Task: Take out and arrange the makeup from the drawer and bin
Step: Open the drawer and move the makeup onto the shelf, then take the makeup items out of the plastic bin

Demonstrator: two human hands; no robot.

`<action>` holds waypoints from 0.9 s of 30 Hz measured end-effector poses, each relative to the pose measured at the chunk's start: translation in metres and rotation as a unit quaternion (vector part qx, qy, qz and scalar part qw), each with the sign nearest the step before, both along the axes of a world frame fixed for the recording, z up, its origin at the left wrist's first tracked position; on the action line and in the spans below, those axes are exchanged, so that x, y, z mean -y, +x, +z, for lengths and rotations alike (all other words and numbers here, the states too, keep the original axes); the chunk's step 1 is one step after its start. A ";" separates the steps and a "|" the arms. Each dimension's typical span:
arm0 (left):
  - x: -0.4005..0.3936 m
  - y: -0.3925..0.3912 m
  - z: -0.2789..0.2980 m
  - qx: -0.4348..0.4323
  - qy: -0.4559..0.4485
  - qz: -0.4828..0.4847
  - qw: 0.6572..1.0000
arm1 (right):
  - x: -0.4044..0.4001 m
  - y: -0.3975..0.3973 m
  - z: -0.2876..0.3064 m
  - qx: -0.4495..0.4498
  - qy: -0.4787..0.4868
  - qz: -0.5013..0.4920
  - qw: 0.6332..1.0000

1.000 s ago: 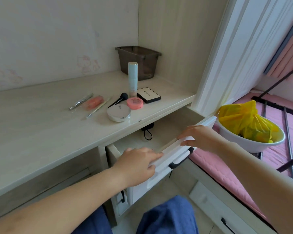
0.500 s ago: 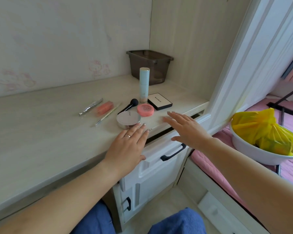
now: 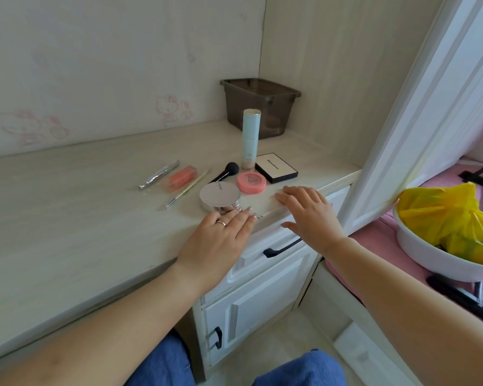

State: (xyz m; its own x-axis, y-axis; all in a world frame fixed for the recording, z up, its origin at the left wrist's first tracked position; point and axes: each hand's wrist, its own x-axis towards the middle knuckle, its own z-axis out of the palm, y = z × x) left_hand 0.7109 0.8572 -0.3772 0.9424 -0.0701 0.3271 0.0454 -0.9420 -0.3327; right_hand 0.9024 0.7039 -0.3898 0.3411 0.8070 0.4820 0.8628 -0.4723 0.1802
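A pale wood-grain desk top runs along a wall with faint pink cartoon stickers, and the makeup is laid out on it toward the right end. Farthest left lies a silver tube, set diagonally, with a coral-pink lip gloss just beside it and a thin pale-handled brush next along. A black-headed brush angles in behind a round beige compact, which sits just beside a round pink blush pot. Behind these a tall pale-blue bottle stands upright, and a black-and-white palette lies flat to its right. In the back corner sits a brown translucent bin — nothing can be made out inside it.

The left hand, a ring on one finger, rests flat at the desk's front edge, fingers straight and together, the tips just short of the beige compact. The right hand lies palm down on the same edge, fingers loosely spread, holding nothing. Below both hands the white drawer with its black handle is closed flush under the desk top. At far right a white bowl holds a yellow plastic bag — set on a pink surface.
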 end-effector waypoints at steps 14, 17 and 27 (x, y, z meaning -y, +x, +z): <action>0.002 0.000 0.005 -0.021 -0.051 0.009 0.998 | -0.005 -0.005 -0.004 -0.023 0.024 -0.017 0.999; 0.006 -0.001 0.017 -0.010 -0.164 0.005 0.986 | -0.002 -0.008 0.004 -0.108 0.018 -0.006 0.994; -0.033 0.039 0.109 0.122 -0.488 0.000 0.864 | -0.015 -0.004 0.082 -0.305 0.300 0.045 0.903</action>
State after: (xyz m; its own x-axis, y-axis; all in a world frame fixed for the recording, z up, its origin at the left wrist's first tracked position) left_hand 0.7497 0.8903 -0.2679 0.8367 0.3511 0.4203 0.0017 -0.7691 0.6391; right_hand 0.8983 0.7188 -0.3073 0.6372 0.5011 0.5855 0.7545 -0.2510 -0.6064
